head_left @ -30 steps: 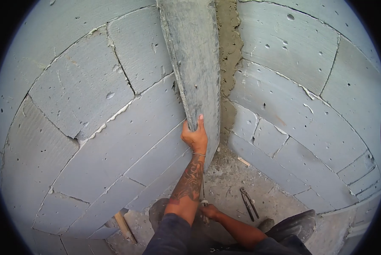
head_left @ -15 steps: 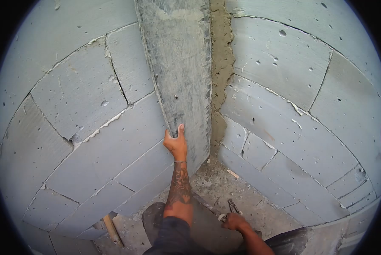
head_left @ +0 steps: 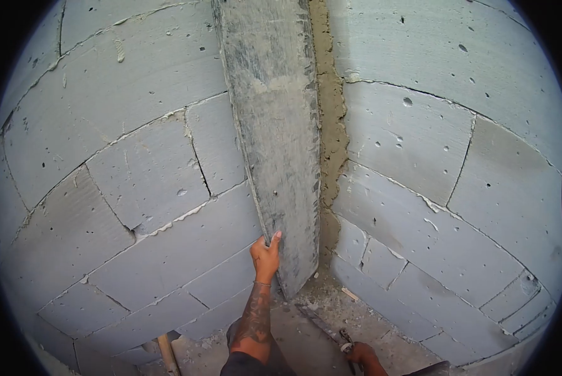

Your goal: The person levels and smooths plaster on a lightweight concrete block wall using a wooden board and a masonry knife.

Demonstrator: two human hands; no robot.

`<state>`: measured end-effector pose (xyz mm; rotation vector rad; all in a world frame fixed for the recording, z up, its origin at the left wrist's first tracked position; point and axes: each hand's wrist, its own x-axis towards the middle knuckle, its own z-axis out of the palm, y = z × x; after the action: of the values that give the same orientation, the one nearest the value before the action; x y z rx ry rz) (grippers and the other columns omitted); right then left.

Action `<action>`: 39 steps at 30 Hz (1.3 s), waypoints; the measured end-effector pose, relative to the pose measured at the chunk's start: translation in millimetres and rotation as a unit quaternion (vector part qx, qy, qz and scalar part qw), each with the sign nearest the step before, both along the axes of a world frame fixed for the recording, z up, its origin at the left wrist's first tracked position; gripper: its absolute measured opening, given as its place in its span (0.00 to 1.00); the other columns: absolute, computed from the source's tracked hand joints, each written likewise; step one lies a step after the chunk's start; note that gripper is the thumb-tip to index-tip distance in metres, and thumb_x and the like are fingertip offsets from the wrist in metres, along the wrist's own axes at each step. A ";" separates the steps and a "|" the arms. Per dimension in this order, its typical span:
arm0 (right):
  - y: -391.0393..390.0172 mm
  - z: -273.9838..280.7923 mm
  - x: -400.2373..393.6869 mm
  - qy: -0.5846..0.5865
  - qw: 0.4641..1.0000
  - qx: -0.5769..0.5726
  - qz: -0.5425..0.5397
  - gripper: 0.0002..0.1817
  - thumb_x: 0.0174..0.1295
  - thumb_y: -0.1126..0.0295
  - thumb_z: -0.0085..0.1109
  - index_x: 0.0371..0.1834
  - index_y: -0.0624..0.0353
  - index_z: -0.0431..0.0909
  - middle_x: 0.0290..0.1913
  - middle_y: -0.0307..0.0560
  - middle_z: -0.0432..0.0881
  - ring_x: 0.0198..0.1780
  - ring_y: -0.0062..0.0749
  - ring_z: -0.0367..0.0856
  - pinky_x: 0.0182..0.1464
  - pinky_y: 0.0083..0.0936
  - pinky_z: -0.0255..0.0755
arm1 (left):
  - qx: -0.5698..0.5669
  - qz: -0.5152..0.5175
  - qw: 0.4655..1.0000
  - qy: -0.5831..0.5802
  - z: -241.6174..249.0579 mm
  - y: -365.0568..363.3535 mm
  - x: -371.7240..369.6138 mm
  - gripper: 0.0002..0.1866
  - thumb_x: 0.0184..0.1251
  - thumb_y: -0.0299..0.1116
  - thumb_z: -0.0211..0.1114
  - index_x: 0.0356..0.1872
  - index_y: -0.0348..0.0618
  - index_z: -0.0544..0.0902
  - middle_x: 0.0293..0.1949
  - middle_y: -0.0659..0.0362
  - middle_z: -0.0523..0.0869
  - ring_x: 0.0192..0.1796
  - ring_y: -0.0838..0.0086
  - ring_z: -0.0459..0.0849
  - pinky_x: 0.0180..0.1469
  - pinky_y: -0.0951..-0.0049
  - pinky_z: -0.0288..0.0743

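A long grey board (head_left: 274, 144), scuffed and smeared with mortar, stands upright in the corner between two block walls. My left hand (head_left: 266, 258) grips its left edge near the lower end, thumb on the front face and fingers curled behind, partly hidden. Along the board's right side runs a strip of wet mortar (head_left: 334, 125) with a ragged edge. Low in the view, my right hand (head_left: 365, 358) is closed round the near end of a long, narrow, grey-bladed tool (head_left: 321, 327) that points up and left over the floor; I cannot tell its kind.
Pale block walls rise on the left (head_left: 162, 263) and right (head_left: 406, 213). Crumbs of mortar and a small wooden sliver (head_left: 350, 293) lie on the concrete floor (head_left: 306, 341). A wooden stick (head_left: 167, 354) leans at the lower left, by the wall's foot.
The view has tilted upward, so the board, walls and both hands appear lower in the frame. My left hand keeps its hold on the board's edge; my right keeps the tool.
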<state>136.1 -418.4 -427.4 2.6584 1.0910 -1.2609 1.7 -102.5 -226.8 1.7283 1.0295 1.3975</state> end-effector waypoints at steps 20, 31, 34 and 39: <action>278.7 427.7 -98.0 -0.418 0.655 0.630 -0.014 0.51 0.41 0.40 0.64 0.59 0.69 0.57 0.49 0.65 0.72 0.49 0.56 0.74 0.47 0.42 0.68 | 0.006 0.003 1.000 0.025 -9.1 -22.3 11.0 0.15 0.59 0.39 0.60 0.38 0.35 0.79 0.24 0.44 0.81 0.27 0.48 0.80 0.28 0.61 0.73; 312.1 484.2 -89.2 -0.557 0.643 0.523 -0.059 0.29 0.53 0.55 0.52 0.47 0.72 0.66 0.36 0.69 0.77 0.43 0.58 0.76 0.46 0.41 0.68 | -0.778 0.024 0.504 -0.375 -62.1 14.4 -5.1 0.30 0.65 0.50 0.48 0.62 0.42 0.59 0.58 0.50 0.66 0.54 0.55 0.72 0.57 0.52 0.64; 294.9 481.6 -67.6 -0.538 0.639 0.549 -0.005 0.24 0.53 0.58 0.51 0.41 0.74 0.67 0.35 0.70 0.77 0.41 0.60 0.76 0.45 0.40 0.68 | -0.747 -0.058 0.460 -0.477 -71.3 4.2 8.4 0.32 0.63 0.50 0.52 0.64 0.47 0.55 0.59 0.50 0.63 0.51 0.52 0.75 0.51 0.49 0.72; 295.9 481.6 -87.7 -0.485 0.660 0.574 0.013 0.21 0.53 0.63 0.51 0.40 0.75 0.68 0.33 0.70 0.77 0.38 0.60 0.76 0.43 0.41 0.68 | -0.777 -0.070 0.422 -0.461 -81.2 0.9 19.5 0.33 0.60 0.46 0.58 0.61 0.40 0.57 0.52 0.49 0.70 0.48 0.54 0.77 0.49 0.53 0.75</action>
<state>48.4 -122.5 54.2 2.9802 1.8658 1.3717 21.2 -101.6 -308.0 -0.4243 0.7950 0.4211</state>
